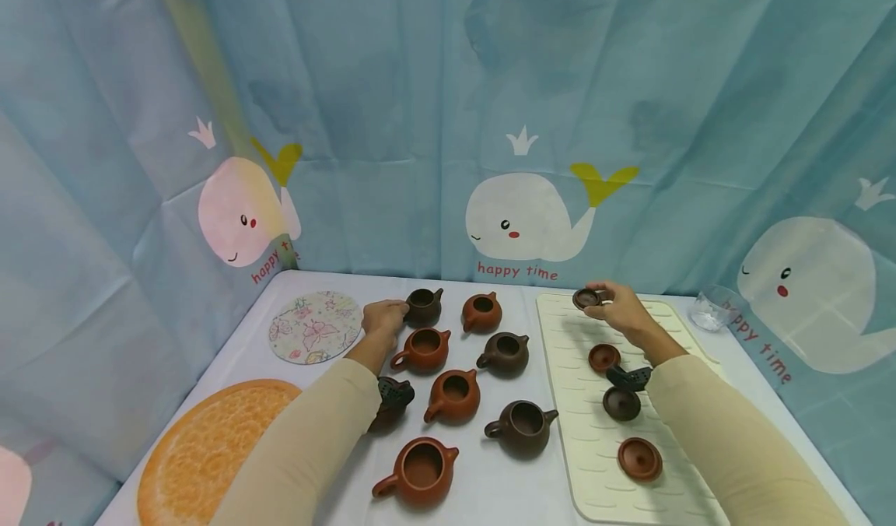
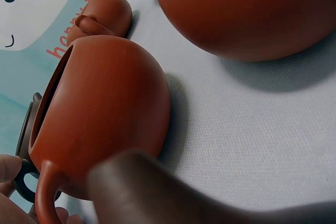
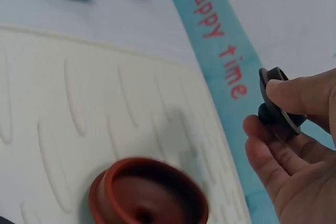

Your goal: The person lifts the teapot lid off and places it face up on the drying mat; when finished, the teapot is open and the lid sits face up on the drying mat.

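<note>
My left hand [image 1: 383,320] grips the handle of a small dark brown teapot [image 1: 425,308] at the back of the table. This teapot has no lid on and stands beside a reddish one. In the left wrist view, fingertips [image 2: 9,167] meet its dark handle [image 2: 23,181], partly behind a reddish teapot [image 2: 113,103]. Over the cream mat's far end, my right hand [image 1: 619,308] pinches a dark brown teapot lid [image 1: 586,299]. The right wrist view shows that lid [image 3: 278,103] tilted on edge between thumb and fingers, its knob among the fingers.
Several lidless reddish and dark teapots [image 1: 422,471] stand in the middle. Three lids [image 1: 640,459] lie along the cream ribbed mat [image 1: 581,433]. A clear glass bowl [image 1: 710,312] stands at the back right; a patterned round mat [image 1: 315,327] and an orange round mat [image 1: 217,440] lie left.
</note>
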Demonstrator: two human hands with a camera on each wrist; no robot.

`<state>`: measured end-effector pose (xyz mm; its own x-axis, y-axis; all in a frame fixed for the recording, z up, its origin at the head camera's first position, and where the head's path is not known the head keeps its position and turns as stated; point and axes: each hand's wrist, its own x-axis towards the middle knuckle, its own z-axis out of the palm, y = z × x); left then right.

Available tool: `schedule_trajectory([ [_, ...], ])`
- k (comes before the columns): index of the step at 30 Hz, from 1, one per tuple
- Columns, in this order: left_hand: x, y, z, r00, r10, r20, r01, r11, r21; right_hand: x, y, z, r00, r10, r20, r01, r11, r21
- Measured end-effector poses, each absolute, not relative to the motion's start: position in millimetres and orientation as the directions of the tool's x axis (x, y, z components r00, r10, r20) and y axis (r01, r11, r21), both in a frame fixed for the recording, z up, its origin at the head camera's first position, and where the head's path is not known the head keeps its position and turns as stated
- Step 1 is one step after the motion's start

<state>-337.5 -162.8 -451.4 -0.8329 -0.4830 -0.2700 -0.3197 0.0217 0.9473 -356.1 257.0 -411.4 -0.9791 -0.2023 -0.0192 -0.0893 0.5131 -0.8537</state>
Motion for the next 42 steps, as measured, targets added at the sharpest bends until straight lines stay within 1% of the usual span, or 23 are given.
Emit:
schedule_trajectory([
  [5,-336.7,-162.6,-450.7,-0.836,-0.481,-0.265,-0.316,0.026,0.948,-359.2,263.3,-421.9,-0.984,-0.166,-0.057,-0.048,0.565,-0.824],
  [8,-337.7,-162.2,-450.9,-0.838,-0.477,-0.264,-0.316,0.03,0.948,-360.6,266.8,-427.5,-0.985,-0.16,-0.062,-0.045,0.592,-0.804],
  [24,-338.3,-161.2,-450.4,-0.835,-0.478,-0.274,-0.323,0.023,0.946,-364.4,271.1,-444.9,-0.986,-0.111,-0.121,0.024,0.63,-0.777],
  [36,-337.8,-161.6,-449.6,-0.834,-0.478,-0.275,-0.327,0.027,0.945,-364.5,270.6,-451.5,-0.984,-0.119,-0.13,0.02,0.655,-0.756],
  [42,-338.2,-161.8,-449.8,-0.829,-0.476,-0.294,-0.342,0.015,0.94,-364.5,267.9,-454.6,-0.983,-0.135,-0.121,-0.002,0.676,-0.737],
])
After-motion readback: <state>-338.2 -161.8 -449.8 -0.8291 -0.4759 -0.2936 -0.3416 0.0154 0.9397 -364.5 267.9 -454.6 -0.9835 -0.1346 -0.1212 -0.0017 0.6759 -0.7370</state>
